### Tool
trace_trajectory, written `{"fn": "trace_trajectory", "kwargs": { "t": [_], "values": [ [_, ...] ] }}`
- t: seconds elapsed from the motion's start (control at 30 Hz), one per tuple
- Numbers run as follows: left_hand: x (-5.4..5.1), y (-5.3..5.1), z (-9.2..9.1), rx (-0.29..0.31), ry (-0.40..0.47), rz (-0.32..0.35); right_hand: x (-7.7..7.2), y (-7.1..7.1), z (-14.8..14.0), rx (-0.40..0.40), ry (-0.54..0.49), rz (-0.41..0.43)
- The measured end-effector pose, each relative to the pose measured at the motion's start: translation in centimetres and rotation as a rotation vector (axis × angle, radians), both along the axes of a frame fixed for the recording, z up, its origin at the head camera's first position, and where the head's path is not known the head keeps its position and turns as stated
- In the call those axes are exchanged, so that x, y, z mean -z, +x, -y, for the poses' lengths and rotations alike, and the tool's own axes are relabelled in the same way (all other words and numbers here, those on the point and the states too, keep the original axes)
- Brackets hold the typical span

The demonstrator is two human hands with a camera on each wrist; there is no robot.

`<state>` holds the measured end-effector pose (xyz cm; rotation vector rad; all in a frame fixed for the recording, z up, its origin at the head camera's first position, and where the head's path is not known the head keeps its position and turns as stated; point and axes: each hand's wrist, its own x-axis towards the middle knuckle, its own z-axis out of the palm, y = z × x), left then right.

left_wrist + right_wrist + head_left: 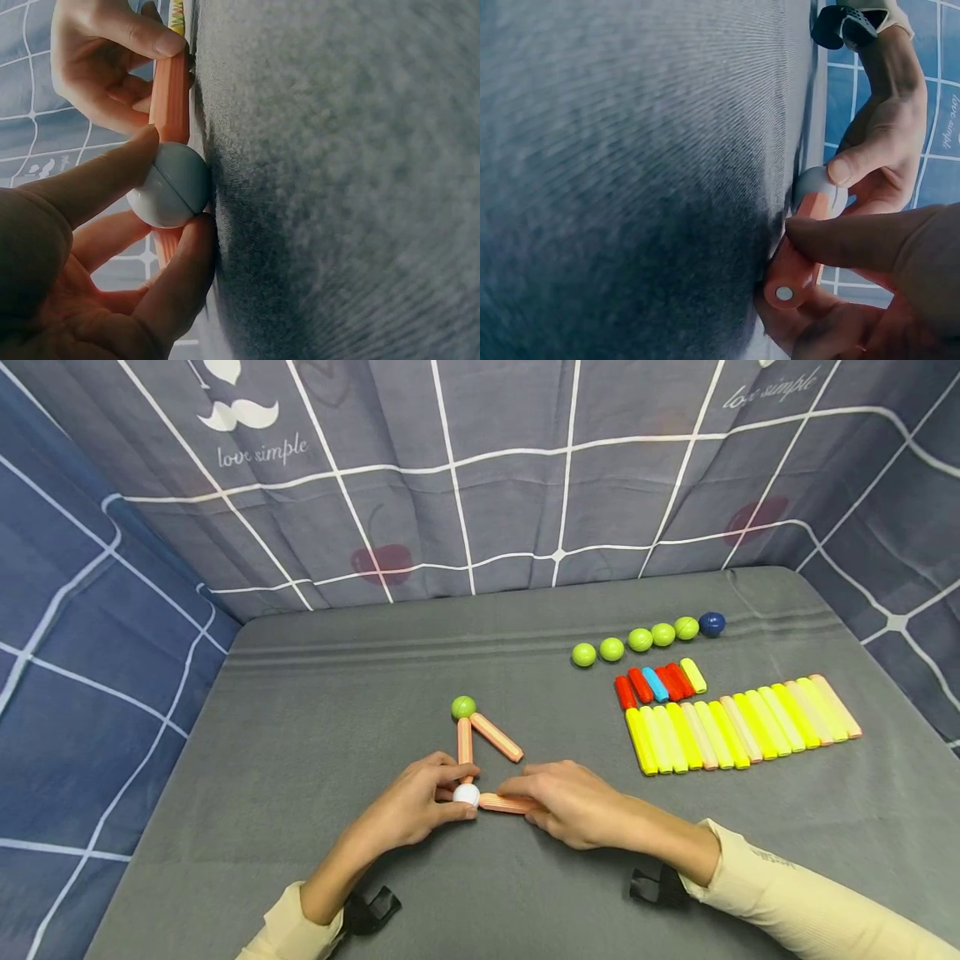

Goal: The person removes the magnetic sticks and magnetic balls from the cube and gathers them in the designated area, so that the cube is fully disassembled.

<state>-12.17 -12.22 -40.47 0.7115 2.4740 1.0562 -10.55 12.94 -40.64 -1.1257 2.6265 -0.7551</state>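
Observation:
My left hand (423,797) holds a white ball (467,795) between thumb and fingers on the grey surface. My right hand (573,802) pinches an orange ridged rod (504,803) whose left end meets the ball. In the right wrist view that rod (799,262) shows a round silvery disc in its near end. A second orange rod (465,743) runs from the white ball to a green ball (463,707), its lower part partly behind my left fingers. From the green ball a third orange rod (497,737) slants down to the right, its far end free.
Several green balls (640,639) and one dark blue ball (712,624) line up at the back right. Below them lie short red, blue and yellow rods (655,683), then a long row of yellow and pale rods (738,727). A checked cloth (510,510) hangs behind.

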Motion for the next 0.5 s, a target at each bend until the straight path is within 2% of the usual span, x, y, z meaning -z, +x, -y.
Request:
{"fn": "trace_trajectory", "kwargs": {
  "t": [0.13, 0.33, 0.5],
  "values": [
    [0.2, -0.1, 0.1, 0.009, 0.013, -0.019, -0.2, 0.3, -0.5, -0.006, 0.008, 0.021],
    [0.3, -0.2, 0.3, 0.003, 0.022, -0.014, -0.3, 0.7, -1.9, 0.072, -0.056, 0.108],
    [0.2, -0.1, 0.2, 0.002, 0.023, 0.002, -0.2, 0.8, -2.6, 0.095, -0.106, 0.156]
  ]
}}
